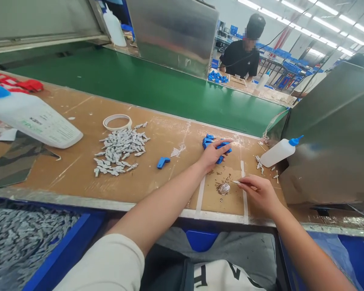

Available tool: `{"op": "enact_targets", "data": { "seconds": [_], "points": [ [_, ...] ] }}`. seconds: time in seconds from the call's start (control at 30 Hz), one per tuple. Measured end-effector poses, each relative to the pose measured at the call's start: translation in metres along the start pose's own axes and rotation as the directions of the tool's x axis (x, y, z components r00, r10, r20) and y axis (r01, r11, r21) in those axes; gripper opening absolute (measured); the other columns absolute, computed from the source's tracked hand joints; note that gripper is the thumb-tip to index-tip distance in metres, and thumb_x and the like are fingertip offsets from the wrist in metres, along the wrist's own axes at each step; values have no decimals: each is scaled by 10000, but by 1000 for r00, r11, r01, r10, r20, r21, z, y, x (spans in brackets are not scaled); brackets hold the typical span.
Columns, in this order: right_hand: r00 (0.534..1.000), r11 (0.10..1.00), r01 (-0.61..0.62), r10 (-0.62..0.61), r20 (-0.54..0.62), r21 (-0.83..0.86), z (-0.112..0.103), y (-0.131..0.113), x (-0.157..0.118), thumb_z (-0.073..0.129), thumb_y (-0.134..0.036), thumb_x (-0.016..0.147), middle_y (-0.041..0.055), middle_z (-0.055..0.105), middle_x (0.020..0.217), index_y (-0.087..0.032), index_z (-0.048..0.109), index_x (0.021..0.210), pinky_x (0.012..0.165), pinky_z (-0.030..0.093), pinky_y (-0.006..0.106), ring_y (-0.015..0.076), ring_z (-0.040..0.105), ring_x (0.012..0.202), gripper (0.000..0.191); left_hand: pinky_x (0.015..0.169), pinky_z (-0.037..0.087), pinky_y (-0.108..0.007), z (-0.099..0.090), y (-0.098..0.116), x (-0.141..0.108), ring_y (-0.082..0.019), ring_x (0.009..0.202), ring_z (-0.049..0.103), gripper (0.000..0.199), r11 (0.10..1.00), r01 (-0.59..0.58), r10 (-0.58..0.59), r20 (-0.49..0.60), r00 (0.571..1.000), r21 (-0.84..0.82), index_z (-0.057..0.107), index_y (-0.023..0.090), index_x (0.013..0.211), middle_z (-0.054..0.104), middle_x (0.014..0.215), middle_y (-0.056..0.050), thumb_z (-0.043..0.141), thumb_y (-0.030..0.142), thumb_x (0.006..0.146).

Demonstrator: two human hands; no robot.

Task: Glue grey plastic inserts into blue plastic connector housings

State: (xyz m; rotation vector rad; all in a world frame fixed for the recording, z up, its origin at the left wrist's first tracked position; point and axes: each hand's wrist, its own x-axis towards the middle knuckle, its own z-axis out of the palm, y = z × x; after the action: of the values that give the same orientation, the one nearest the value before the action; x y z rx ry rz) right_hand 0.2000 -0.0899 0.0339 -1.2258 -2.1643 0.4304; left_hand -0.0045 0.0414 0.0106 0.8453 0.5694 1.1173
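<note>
My left hand (214, 155) reaches over a small group of blue plastic pieces (208, 140), its fingers spread on top of them; whether it grips one is hard to tell. My right hand (256, 190) pinches a small whitish piece (236, 182) between thumb and fingertips. Just left of that piece stands a small clear round container (223, 188), with tiny brown bits scattered around it. One blue piece (163, 162) lies apart, left of my left hand. Farther left is a pile of grey parts (121, 147).
A tape roll (117, 122) lies behind the grey pile. A blue-capped bottle (278, 152) leans at right; a larger bottle (45, 119) lies at left. Beyond the bench (87, 169) runs a green belt (170, 95). A person (241, 56) sits across it. A metal panel (333, 141) bounds the right.
</note>
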Motion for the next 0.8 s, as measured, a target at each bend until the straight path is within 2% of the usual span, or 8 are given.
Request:
{"op": "enact_targets", "data": {
  "seconds": [0.1,0.2,0.3,0.37,0.53,0.67,0.73,0.8],
  "points": [
    [996,995,89,-88,17,-35,0,-2,-2,660,-217,1005,43,758,944,-216,761,1043,750,569,232,145,718,823,109,489,410,-189,-1,-4,2,-109,668,608,661,999,45,-46,38,998,19,725,163,1104,668,825,-17,970,492,586],
    [991,991,118,-115,64,-57,1,-7,-2,618,-193,1024,54,747,965,-212,767,1098,742,566,228,141,708,823,167,458,406,-193,0,-4,1,-121,629,629,569,996,71,-74,52,996,56,664,175,984,678,829,-21,940,524,629],
    [990,992,110,-103,99,-66,2,-10,-1,589,-208,1040,64,743,963,-209,770,1117,738,567,236,147,706,820,197,404,372,-192,3,-2,-2,-108,518,562,497,989,81,-90,65,994,123,575,193,867,624,695,5,852,583,731],
    [988,994,91,-82,129,-64,3,-10,1,573,-227,1050,67,744,961,-211,773,1121,739,567,242,153,711,823,213,385,347,-183,4,-2,-4,-95,486,507,451,984,73,-83,58,995,164,563,201,862,569,638,27,813,567,779],
    [979,999,37,-32,199,-21,3,-12,0,560,-266,1060,73,753,966,-216,778,1130,749,559,252,159,719,836,235,394,323,-164,4,-6,-4,-92,538,506,376,976,25,-32,30,999,216,590,209,922,565,686,28,832,453,770],
    [980,989,-115,98,175,93,1,-15,1,632,-314,1023,57,765,911,-220,795,1034,726,561,261,161,717,798,189,406,302,-168,2,-7,-4,-100,522,550,369,975,17,-28,43,999,222,575,212,921,591,683,22,839,410,754],
    [971,946,-235,220,88,222,-1,-11,8,697,-369,975,48,763,844,-210,794,965,690,575,272,168,716,745,187,398,297,-180,2,-6,-5,-103,471,530,335,970,37,-46,32,998,239,577,210,902,577,637,24,806,421,779],
    [946,881,-293,323,-20,372,-4,-4,20,751,-427,920,49,757,794,-196,788,938,683,600,302,184,721,711,234,385,297,-188,3,-6,-5,-102,436,492,303,964,59,-61,0,998,258,574,210,868,545,596,29,762,439,805]
  ]
}}
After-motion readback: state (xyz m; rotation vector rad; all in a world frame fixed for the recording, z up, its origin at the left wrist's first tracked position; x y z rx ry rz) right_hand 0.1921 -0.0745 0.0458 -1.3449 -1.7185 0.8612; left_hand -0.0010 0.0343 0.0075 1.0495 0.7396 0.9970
